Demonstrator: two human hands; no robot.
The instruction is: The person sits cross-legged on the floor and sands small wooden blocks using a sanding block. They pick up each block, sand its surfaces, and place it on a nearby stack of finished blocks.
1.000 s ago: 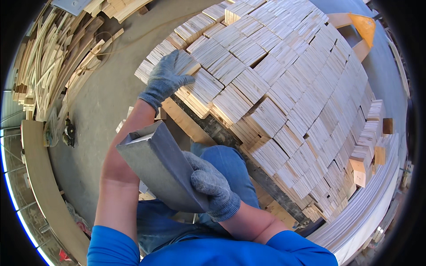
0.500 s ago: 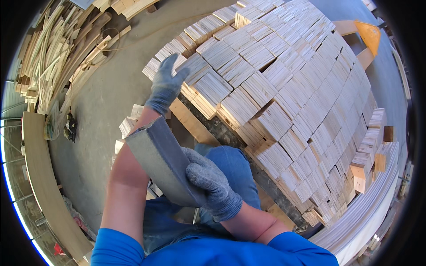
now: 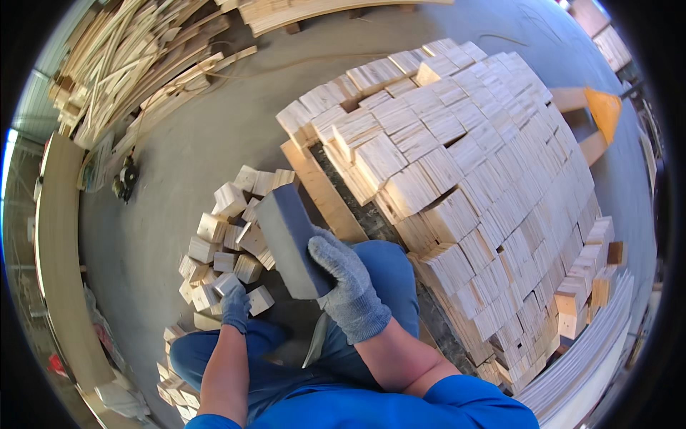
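My right hand (image 3: 349,286), in a grey knit glove, grips the lower end of a long grey sanding block (image 3: 286,239), with the thumb over its edge. It is held up, tilted, above my lap. Down at the left, my gloved left hand (image 3: 235,309) has closed on a small wooden block (image 3: 227,284) at the near side of a loose heap. Its fingers are partly hidden by that block. Around it lie several more pale wooden blocks (image 3: 211,227), tumbled at different angles on the floor.
A big stack of layered wooden blocks (image 3: 464,164) on a pallet (image 3: 325,193) fills the right. Behind it stands an orange pallet-jack part (image 3: 604,114). Thin wood strips (image 3: 121,71) are piled at the far left. A long board (image 3: 58,264) runs along the left side.
My left hand has gone from the near corner of the stack down to the loose heap and taken hold of a block there. The sanding block stays in my right hand. The view has shifted left.
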